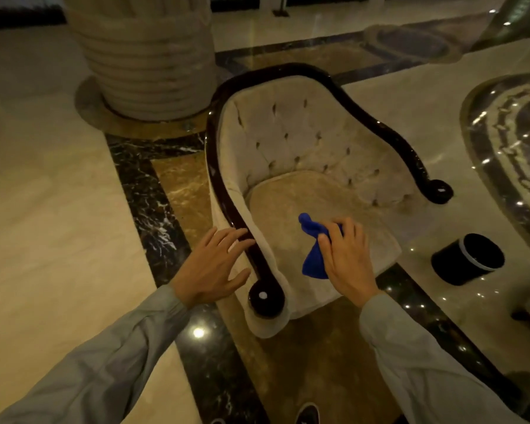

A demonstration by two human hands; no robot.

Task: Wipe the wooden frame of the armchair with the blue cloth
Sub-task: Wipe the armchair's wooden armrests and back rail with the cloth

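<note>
Blue cloth (pixel 314 250) under right hand (pixel 346 258), left hand (pixel 211 267) at dark frame (pixel 227 191)

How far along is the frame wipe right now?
Nothing visibly wiped yet. The right hand holds the blue cloth over the seat cushion, off the wood. The left hand rests open at the near armrest of the wooden frame. The whole frame appears left to wipe.

We wear long, loose, pale grey sleeves (pixel 110 359) that wrinkle along both forearms and end at the wrists, leaving our left hand (pixel 210 267) and right hand (pixel 348 258) bare. Our dark shoe (pixel 307 414) has a white edge.
</note>
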